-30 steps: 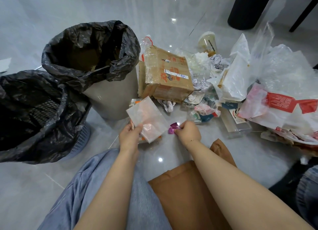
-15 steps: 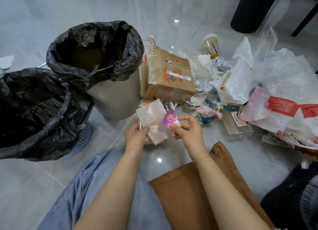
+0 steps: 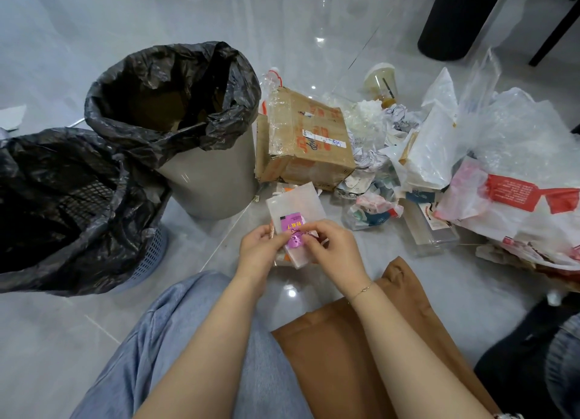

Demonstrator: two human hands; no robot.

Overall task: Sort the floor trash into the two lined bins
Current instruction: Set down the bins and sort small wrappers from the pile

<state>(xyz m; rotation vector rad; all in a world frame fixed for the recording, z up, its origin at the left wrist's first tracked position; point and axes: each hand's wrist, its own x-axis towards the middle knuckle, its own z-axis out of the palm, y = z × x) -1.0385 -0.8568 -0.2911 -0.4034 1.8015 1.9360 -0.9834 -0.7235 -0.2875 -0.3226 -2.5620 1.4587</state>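
Now left hand [image 3: 260, 249] fingers curled, gripping translucent bag [image 3: 298, 205]; right hand [image 3: 332, 246] fingers pinching pink wrapper [image 3: 293, 232], apparently against bag.

Your left hand [image 3: 262, 246] and right hand [image 3: 332, 249] meet just above the floor [image 3: 314, 293], both pinching a pink wrapper [image 3: 293, 230] against a clear plastic pouch [image 3: 298, 205] that stands up behind your fingers. To your left sit two bins with black liners: a grey round bin [image 3: 207, 180], and nearer you a mesh basket [image 3: 150, 252] (its liner sags wide open). Just right of the grey bin a taped cardboard box [image 3: 309, 142] lies tilted. Farther right spreads a heap of plastic bags [image 3: 502, 155], with a drink cup [image 3: 381, 84] behind it.
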